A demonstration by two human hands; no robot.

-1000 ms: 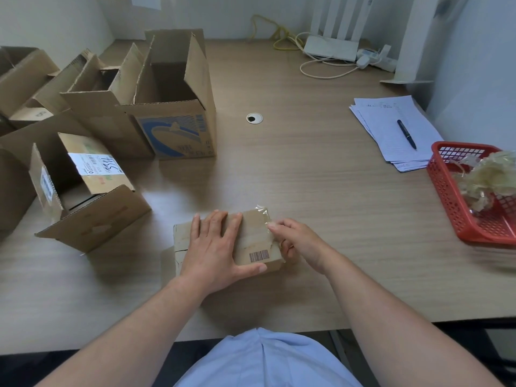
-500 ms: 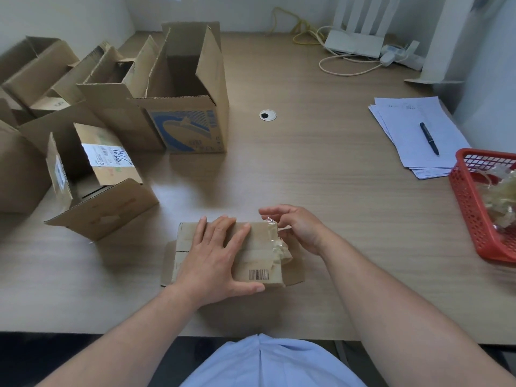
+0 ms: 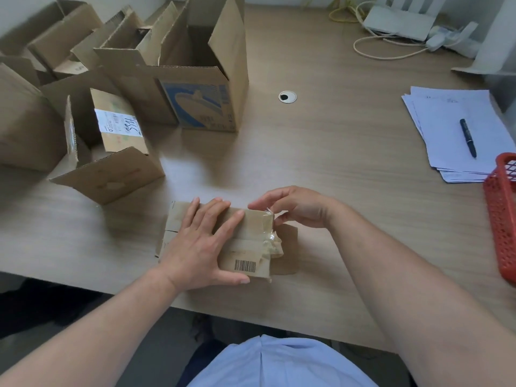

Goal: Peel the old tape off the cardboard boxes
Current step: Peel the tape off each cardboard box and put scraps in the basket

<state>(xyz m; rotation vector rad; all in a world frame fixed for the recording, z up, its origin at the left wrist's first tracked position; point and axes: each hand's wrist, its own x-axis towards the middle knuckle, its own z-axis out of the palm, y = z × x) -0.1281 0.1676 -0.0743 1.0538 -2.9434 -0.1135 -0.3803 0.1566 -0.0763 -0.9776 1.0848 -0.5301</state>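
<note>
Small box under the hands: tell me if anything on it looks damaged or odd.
The clear tape at the right end of the small box is peeled up and crumpled into a wad. The right hand pinches its upper end; the left hand presses the box down.

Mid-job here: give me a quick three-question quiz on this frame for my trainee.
1. Multiple choice: the left hand is A) pressing flat on the small cardboard box; B) gripping a flap; C) lifted in the air.
2. True or false: the pen lies on the stack of papers.
3. Fill in: at the box's right edge, the right hand pinches clear ___.
Key: 1 A; 2 true; 3 tape.
</note>
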